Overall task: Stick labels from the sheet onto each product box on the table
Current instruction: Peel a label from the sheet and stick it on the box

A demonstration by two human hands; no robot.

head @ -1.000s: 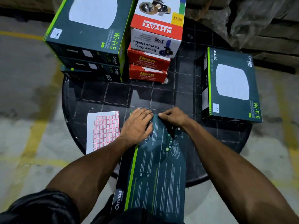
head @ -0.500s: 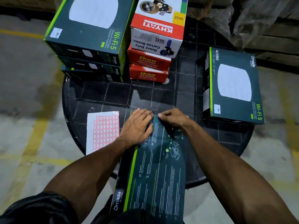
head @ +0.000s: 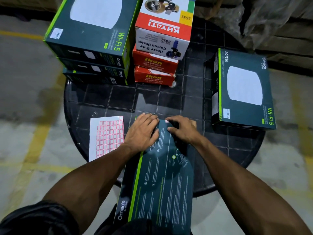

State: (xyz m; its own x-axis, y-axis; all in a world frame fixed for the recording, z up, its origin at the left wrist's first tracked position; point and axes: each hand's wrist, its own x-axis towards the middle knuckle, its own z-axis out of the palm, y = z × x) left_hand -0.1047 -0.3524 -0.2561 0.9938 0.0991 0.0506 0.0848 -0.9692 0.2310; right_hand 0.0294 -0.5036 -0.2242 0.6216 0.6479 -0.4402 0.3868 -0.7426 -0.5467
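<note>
A dark teal Omada box [head: 162, 184] lies printed back up, reaching from the table's middle over its near edge toward me. My left hand [head: 144, 131] rests flat on the box's far left end. My right hand [head: 183, 130] is curled at the far right end. Its forefinger and thumb pinch a small white, pink-edged label [head: 166, 121] against the box top. The label sheet [head: 106, 138], white with rows of pink-framed labels, lies flat to the left of the box.
On the round black table [head: 186, 99], a teal Wi-Fi box [head: 243, 92] at the right carries a label [head: 226, 114]. At the back left is a stack of teal boxes [head: 91, 31], the top one labelled [head: 56, 33]. Beside it a Khyati carton [head: 164, 31] tops two red Ikon boxes [head: 154, 77].
Both hands stay at the far end of the box. The right hand's fingers have shifted slightly, and the small label now shows at its fingertips.
</note>
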